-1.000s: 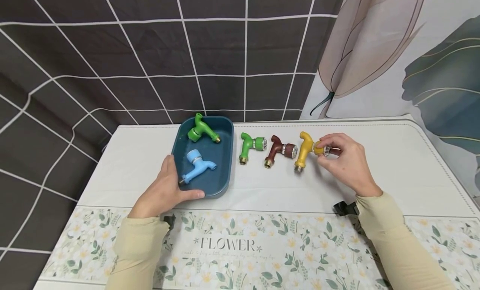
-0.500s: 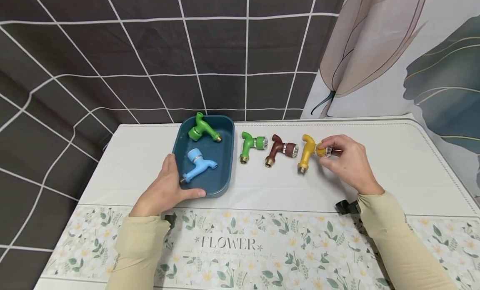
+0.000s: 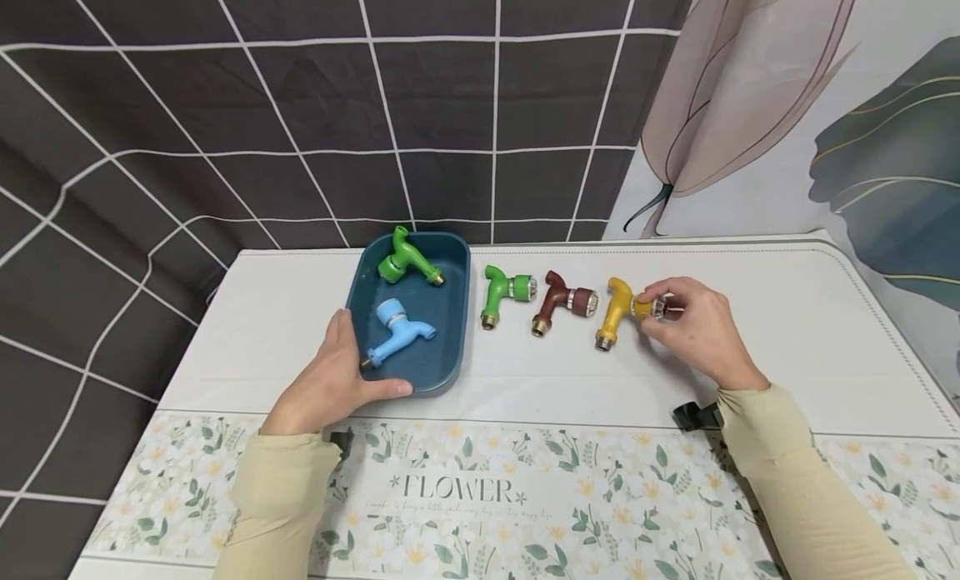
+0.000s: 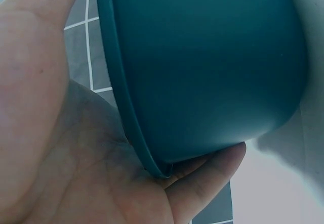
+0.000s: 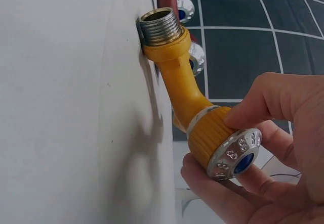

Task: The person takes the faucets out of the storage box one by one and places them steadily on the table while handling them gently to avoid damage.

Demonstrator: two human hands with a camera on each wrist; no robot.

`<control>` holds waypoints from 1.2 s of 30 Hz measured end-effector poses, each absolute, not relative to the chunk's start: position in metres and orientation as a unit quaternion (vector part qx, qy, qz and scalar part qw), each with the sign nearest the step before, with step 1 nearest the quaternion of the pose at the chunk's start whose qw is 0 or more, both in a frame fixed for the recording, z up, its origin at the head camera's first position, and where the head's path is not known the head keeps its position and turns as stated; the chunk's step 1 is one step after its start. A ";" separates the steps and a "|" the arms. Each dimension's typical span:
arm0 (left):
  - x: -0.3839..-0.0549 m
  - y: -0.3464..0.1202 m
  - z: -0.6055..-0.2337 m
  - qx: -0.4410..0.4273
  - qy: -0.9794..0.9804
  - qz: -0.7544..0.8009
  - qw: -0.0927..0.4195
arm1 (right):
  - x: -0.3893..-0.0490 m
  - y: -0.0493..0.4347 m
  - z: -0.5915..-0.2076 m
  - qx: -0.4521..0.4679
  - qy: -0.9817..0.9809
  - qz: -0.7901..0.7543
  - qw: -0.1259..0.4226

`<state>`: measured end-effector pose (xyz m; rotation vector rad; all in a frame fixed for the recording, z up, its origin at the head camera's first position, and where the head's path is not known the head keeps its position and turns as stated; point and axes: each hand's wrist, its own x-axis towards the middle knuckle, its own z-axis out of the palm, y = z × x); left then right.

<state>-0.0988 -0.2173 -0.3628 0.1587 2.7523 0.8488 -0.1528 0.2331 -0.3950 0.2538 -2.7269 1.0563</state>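
Pinching a silver-threaded yellow tap by its knob with the right hand, spout beyond the grip; clasping a dark-blue round-cornered tub with the left hand.

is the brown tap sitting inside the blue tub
No, the brown tap lies on the white table between a green tap and the yellow tap.
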 end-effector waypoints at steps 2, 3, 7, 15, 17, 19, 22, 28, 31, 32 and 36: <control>-0.099 -0.217 -0.363 0.055 0.947 0.291 0.127 | -0.153 0.233 -0.396 0.084 -0.925 0.358 0.099; -0.098 -0.218 -0.363 0.056 0.947 0.292 0.126 | -0.153 0.233 -0.396 0.085 -0.925 0.358 0.098; -0.098 -0.218 -0.363 0.057 0.947 0.291 0.123 | -0.154 0.232 -0.398 0.087 -0.925 0.357 0.096; -0.098 -0.217 -0.363 0.050 0.946 0.291 0.135 | -0.153 0.232 -0.402 0.080 -0.925 0.360 0.087; -0.098 -0.217 -0.363 0.050 0.945 0.292 0.136 | -0.152 0.232 -0.403 0.079 -0.926 0.360 0.085; -0.098 -0.217 -0.363 0.052 0.945 0.292 0.135 | -0.153 0.233 -0.403 0.080 -0.927 0.358 0.082; -0.098 -0.217 -0.364 0.055 0.945 0.294 0.132 | -0.153 0.235 -0.403 0.082 -0.929 0.353 0.076; -0.097 -0.218 -0.364 0.058 0.945 0.297 0.124 | -0.154 0.237 -0.403 0.086 -0.932 0.348 0.064; -0.097 -0.218 -0.364 0.057 0.945 0.296 0.125 | -0.155 0.238 -0.402 0.083 -0.936 0.337 0.063; -0.097 -0.218 -0.364 0.057 0.945 0.296 0.125 | -0.155 0.239 -0.402 0.081 -0.937 0.335 0.062; -0.098 -0.217 -0.363 0.057 0.946 0.294 0.125 | -0.155 0.239 -0.401 0.073 -0.942 0.324 0.053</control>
